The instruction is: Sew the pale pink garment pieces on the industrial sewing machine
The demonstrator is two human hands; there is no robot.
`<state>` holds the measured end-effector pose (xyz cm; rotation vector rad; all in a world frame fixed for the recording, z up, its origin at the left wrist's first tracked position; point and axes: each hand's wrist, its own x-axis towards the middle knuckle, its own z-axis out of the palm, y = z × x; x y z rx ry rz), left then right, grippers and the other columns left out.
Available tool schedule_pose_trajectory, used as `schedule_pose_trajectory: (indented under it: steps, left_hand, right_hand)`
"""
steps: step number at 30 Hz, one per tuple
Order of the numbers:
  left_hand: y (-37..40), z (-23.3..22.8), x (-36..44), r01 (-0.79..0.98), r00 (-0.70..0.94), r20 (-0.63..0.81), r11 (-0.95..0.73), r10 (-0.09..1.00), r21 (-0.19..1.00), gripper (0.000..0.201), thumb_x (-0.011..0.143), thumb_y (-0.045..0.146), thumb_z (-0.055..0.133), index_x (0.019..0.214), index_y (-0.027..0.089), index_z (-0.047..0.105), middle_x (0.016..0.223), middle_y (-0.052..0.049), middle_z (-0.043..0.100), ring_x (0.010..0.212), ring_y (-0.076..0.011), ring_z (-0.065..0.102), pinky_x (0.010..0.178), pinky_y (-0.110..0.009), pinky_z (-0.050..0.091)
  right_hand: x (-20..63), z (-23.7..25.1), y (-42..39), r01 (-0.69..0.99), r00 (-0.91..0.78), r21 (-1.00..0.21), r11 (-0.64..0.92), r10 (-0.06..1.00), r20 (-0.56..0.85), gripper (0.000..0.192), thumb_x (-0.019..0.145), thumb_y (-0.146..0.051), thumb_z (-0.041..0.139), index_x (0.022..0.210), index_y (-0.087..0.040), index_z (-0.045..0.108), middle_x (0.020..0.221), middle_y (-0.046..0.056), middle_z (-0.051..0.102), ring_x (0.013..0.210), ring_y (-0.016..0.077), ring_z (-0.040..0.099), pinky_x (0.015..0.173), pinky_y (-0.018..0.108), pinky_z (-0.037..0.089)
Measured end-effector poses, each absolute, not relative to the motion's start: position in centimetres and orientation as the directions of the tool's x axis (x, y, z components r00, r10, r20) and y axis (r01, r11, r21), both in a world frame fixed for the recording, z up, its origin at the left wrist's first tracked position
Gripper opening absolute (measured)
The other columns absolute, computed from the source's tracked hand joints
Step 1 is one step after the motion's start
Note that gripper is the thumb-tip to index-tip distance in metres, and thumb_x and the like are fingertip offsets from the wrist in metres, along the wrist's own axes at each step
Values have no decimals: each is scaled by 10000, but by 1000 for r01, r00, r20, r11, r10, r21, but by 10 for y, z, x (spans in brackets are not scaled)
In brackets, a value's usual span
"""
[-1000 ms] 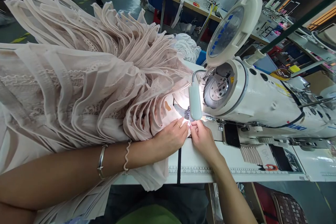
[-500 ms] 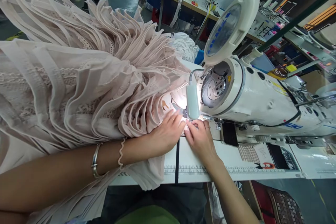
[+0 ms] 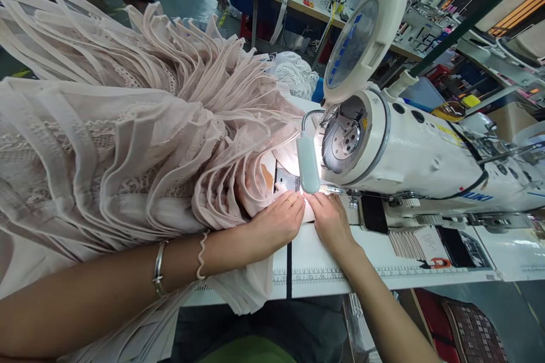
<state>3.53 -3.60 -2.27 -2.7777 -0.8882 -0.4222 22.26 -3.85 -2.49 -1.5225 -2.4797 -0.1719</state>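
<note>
1. Two-handed, seems to guide pale pink fabric (image 3: 307, 214) toward the sewing machine (image 3: 417, 153), beside the lamp (image 3: 308, 164).
2. Pinches the fabric with left hand (image 3: 276, 221) and right hand (image 3: 332, 220), close together at the fingertips; cannot tell how firmly.
3. Likely calls for flat feeding, clear of the stitching spot.
4. Leaves room over tabletop (image 3: 313, 249) between the wrists, down to the ruler (image 3: 319, 276); crowds against bunched garments (image 3: 106, 153) leftward.

There are two hands (image 3: 276, 221), one foreground sewing machine (image 3: 411, 156), one lamp (image 3: 308, 164) and garments (image 3: 170, 142) too bunched to count.
</note>
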Motion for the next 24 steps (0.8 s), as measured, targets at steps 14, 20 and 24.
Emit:
schedule_pose_trajectory:
  steps: [14, 20, 24]
  left_hand:
    - [-31, -24, 34, 591, 776, 362, -796, 517, -130, 340, 930, -34, 326, 1159, 5, 574, 1164, -185, 658, 1064, -243, 634, 969, -378, 456]
    - [-27, -33, 38, 623, 731, 417, -778, 541, -82, 344, 950, -27, 282, 1141, 24, 564, 1136, -188, 662, 1060, -233, 639, 967, -389, 455]
    - [-26, -34, 37, 613, 747, 391, -785, 538, -89, 350, 945, -34, 269, 1125, 32, 562, 1112, -188, 665, 1004, -236, 652, 914, -393, 472]
  right_hand:
    - [227, -33, -35, 906, -398, -43, 421, 883, 249, 571, 881, -8, 282, 1306, -200, 612, 938, 93, 679, 886, 241, 594, 822, 381, 505]
    - [226, -30, -33, 911, -365, -119, 394, 907, 210, 533, 904, -47, 304, 1299, -231, 612, 1011, 103, 678, 973, 257, 580, 902, 408, 484]
    - [224, -24, -31, 916, -347, -152, 370, 924, 162, 545, 884, -32, 301, 1282, -235, 614, 1019, 99, 678, 944, 249, 578, 878, 398, 481]
